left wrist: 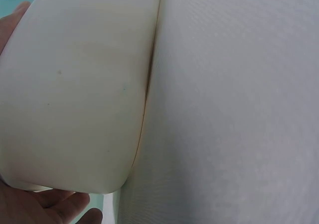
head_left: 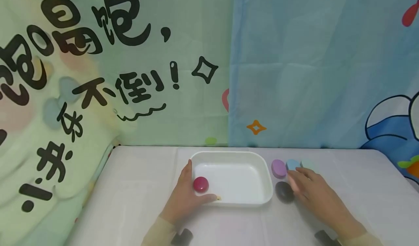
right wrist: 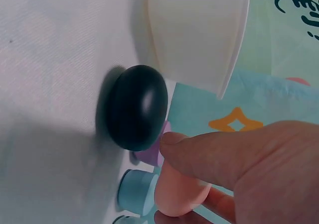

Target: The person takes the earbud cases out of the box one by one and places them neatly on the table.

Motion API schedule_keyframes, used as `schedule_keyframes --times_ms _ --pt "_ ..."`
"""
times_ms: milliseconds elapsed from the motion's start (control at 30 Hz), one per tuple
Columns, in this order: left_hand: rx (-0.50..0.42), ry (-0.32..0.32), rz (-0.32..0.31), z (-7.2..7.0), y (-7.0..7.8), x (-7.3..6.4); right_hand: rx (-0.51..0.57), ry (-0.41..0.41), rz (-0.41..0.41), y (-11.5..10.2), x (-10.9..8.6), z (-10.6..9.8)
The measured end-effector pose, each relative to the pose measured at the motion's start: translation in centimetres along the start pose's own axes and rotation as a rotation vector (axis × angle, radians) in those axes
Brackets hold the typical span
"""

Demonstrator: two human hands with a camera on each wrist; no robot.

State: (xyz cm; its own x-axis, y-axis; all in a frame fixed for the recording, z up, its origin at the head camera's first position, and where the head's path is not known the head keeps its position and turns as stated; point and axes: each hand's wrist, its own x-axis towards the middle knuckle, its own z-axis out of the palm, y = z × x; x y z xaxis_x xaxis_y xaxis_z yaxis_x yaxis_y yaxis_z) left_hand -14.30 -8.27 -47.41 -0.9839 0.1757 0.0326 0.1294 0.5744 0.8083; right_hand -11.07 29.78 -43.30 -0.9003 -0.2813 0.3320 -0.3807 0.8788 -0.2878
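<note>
A white tray [head_left: 239, 182] stands on the table, and my left hand [head_left: 186, 198] grips its near left corner, fingers along the left wall and thumb over the near rim. Inside, close to that hand, lies a glossy red round piece [head_left: 201, 184]. In the right wrist view my right hand [right wrist: 239, 159] pinches a smooth peach-pink rounded piece [right wrist: 179, 194] between thumb and fingers. Beside that hand in the head view rests a dark, smooth oval piece [head_left: 284, 192]. Just behind are a purple round piece [head_left: 279, 168], a light blue one [head_left: 292, 164] and a pale green one [head_left: 308, 164], partly covered by the hand.
The white tablecloth [head_left: 131, 187] runs back to a printed cloth backdrop [head_left: 294, 64]. A small yellowish mark [head_left: 219, 198] shows at the tray's near side, by the left thumb. Dark blocky objects [head_left: 182, 237] sit near both wrists at the bottom edge.
</note>
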Motion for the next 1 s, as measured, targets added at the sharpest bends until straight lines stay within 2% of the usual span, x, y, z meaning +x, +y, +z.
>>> schedule_keyframes --times_ms 167,333,533,733,1000 --pt "-0.006 -0.001 -0.003 0.0 -0.2 0.1 -0.005 -0.12 0.126 -0.1 0.1 0.0" --pt "-0.004 -0.002 0.002 -0.1 -0.1 0.0 -0.025 -0.198 0.218 0.1 0.2 0.3" --pt "0.002 -0.004 -0.007 -0.1 0.0 -0.1 -0.024 -0.215 0.243 0.6 -0.1 0.8" --pt "0.0 -0.008 -0.012 -0.1 -0.1 0.0 -0.033 -0.19 0.198 0.9 -0.6 1.2" --pt "0.001 -0.004 0.007 0.0 -0.2 0.0 -0.06 -0.27 0.271 1.1 -0.6 1.5"
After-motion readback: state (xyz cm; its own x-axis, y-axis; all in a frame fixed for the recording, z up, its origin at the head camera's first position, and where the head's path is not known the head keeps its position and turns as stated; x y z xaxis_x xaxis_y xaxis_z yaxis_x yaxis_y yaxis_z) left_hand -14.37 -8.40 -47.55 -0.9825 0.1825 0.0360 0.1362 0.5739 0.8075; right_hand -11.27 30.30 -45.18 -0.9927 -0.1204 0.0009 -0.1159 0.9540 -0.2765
